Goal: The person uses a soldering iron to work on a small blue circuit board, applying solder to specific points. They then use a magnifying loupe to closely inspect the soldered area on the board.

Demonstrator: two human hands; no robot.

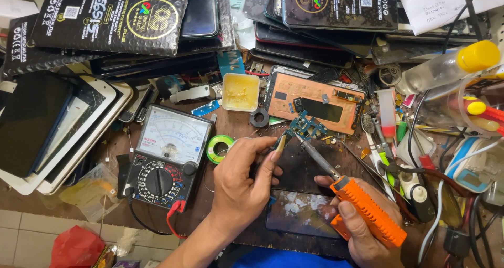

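The left hand (244, 181) pinches a pair of tweezers (280, 142) between thumb and forefinger, fingers drawn narrow around them, and the tips press on a small blue circuit board (305, 126). The right hand (362, 226) wraps fully around the orange handle of a soldering iron (362, 207), whose metal shaft slants up so that its tip meets the same circuit board. That board lies just below a phone with its back off (315, 102), showing an orange-brown interior. Left of the board sits a green roll of solder wire (219, 148), and farther left an analogue multimeter (168, 157) with a red lead. Above the solder roll stands a square tub of yellowish flux (240, 91). Below the board, between the two hands, lies a dark phone screen (299, 213) with scuffed patches. Well right of the board, a clear bottle with a yellow cap (451, 65) lies tilted among cables.
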